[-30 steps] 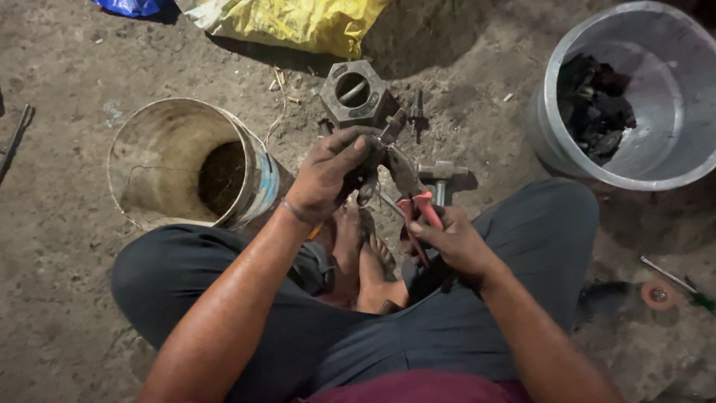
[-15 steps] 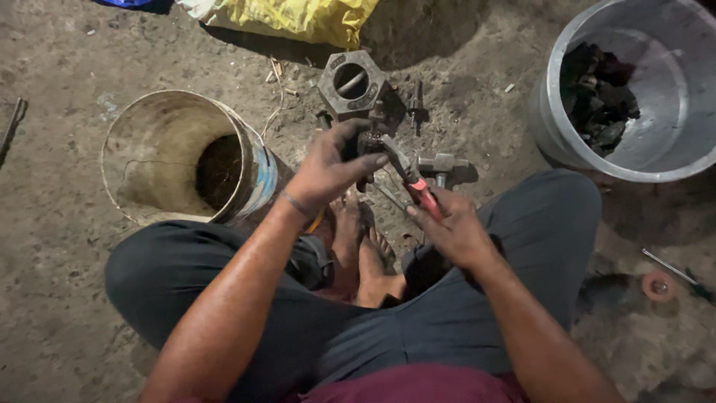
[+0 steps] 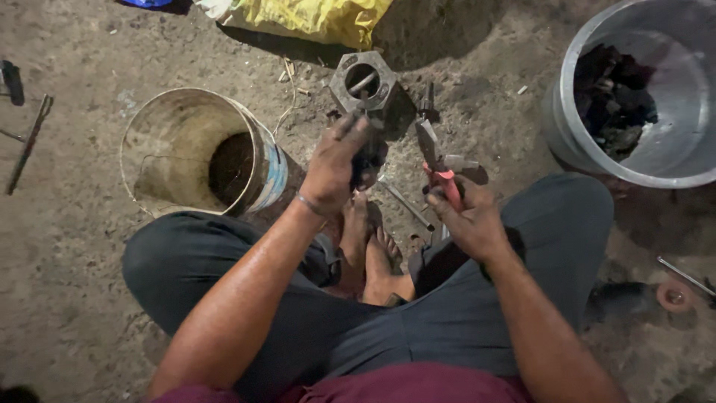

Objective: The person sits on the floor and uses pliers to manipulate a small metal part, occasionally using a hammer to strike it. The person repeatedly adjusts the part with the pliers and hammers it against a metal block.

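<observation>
I sit cross-legged on a dirt floor. My left hand (image 3: 337, 166) grips a small dark greasy part (image 3: 368, 160) just above my feet. My right hand (image 3: 468, 216) holds red-handled pliers (image 3: 440, 168), jaws pointing up and away, a little to the right of the part and apart from it. A heavy hexagonal metal block (image 3: 363, 82) with a round hole lies on the ground just beyond both hands. A thin metal rod (image 3: 405, 203) lies between my hands.
A dirty metal bucket (image 3: 160, 153) lies tipped at the left. A grey plastic tub (image 3: 671, 149) with dark scraps stands at the upper right. A yellow sack (image 3: 313, 19) lies at the top. Tools lie at the far left (image 3: 26, 145) and lower right (image 3: 682, 280).
The pliers' jaws have come away from the dark part and swung to the right. My left hand still grips the part. The view has shifted slightly.
</observation>
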